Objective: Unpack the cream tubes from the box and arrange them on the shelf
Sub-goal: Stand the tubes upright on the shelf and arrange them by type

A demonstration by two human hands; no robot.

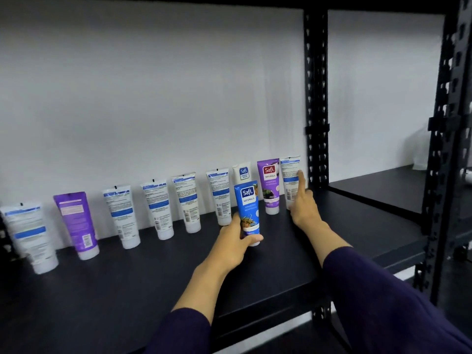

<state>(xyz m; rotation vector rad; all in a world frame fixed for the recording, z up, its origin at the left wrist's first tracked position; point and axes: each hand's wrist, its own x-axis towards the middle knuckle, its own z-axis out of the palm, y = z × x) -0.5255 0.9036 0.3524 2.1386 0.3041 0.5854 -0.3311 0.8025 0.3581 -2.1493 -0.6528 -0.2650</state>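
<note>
My left hand (233,241) grips a blue cream tube (247,205) upright by its lower end, cap down, just above the black shelf (153,277). My right hand (302,205) reaches to the rightmost white tube (290,180); its index finger points up and touches that tube, and the other fingers are curled. A row of several tubes stands cap-down against the white back wall. It includes a purple tube (268,186) and a white tube (242,172) behind the blue one. The box is not in view.
A black perforated upright post (316,98) stands just right of the row. Beyond it lies a second shelf bay (378,185). Another black post (444,149) rises at the far right. Another purple tube (76,221) stands in the row's left part.
</note>
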